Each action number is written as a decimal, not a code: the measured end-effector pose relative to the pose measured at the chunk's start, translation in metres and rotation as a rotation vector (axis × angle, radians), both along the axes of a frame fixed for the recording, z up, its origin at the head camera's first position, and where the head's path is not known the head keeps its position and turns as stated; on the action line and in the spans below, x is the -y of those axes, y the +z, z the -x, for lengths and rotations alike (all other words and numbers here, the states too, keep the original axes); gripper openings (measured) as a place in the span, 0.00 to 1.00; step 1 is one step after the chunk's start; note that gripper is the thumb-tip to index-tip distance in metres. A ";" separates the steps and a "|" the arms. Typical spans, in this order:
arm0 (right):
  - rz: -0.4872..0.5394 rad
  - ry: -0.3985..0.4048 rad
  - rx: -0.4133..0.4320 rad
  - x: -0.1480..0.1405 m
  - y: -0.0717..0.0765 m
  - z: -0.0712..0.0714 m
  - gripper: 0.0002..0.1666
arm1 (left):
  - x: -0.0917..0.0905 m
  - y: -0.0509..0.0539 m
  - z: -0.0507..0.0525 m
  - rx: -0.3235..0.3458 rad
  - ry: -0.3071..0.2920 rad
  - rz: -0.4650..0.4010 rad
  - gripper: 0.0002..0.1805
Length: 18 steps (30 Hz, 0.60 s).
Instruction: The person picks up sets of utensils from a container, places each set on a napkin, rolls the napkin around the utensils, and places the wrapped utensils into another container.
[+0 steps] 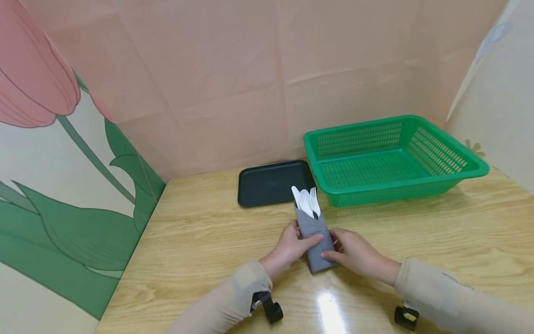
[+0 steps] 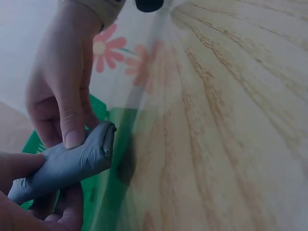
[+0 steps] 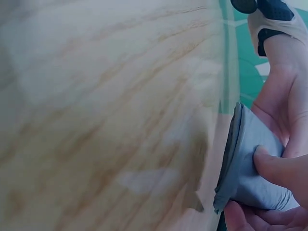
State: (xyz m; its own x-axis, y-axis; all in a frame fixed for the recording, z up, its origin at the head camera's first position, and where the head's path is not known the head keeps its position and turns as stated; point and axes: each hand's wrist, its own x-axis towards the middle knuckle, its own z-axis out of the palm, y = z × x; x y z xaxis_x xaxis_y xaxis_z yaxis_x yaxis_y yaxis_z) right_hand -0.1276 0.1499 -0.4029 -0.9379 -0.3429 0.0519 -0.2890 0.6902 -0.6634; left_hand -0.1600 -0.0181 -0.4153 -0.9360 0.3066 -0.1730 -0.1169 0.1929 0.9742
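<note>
A folded grey napkin (image 1: 316, 239) forms a pouch, tilted a little to the left at its top. Out of its upper end stick a white knife (image 1: 295, 195), a white spoon (image 1: 306, 202) and a white fork (image 1: 314, 200). My left hand (image 1: 292, 247) grips the pouch from the left, thumb across its front. From the right, my right hand (image 1: 354, 253) pinches the lower part, thumb on the front face. Both wrist views show the pouch's folded lower end raised off the table, fingers behind it.
A black tray (image 1: 273, 183) lies at the back of the wooden table (image 1: 187, 260). To its right stands a green plastic basket (image 1: 396, 188) with perforated walls. Behind the table hangs a pink sheet (image 1: 217, 83); a wall with painted tulips (image 1: 41, 79) is at the left.
</note>
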 end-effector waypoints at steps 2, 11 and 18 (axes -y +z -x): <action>0.008 -0.002 -0.006 0.000 0.002 0.000 0.22 | 0.001 0.003 0.000 -0.011 -0.003 -0.009 0.24; 0.110 0.003 -0.021 0.000 0.008 0.000 0.23 | 0.003 0.016 -0.002 -0.027 -0.010 -0.088 0.19; 0.236 0.022 0.010 -0.001 0.012 0.001 0.24 | 0.004 0.027 -0.002 0.002 -0.018 -0.129 0.20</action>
State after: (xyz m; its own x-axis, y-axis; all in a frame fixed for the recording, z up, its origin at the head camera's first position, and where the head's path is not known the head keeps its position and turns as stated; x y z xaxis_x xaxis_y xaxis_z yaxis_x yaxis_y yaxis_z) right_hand -0.1285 0.1508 -0.3913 -0.9313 -0.3424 0.1243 -0.2950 0.5089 -0.8087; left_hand -0.1576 -0.0225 -0.3879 -0.9297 0.3434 -0.1331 -0.1166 0.0682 0.9908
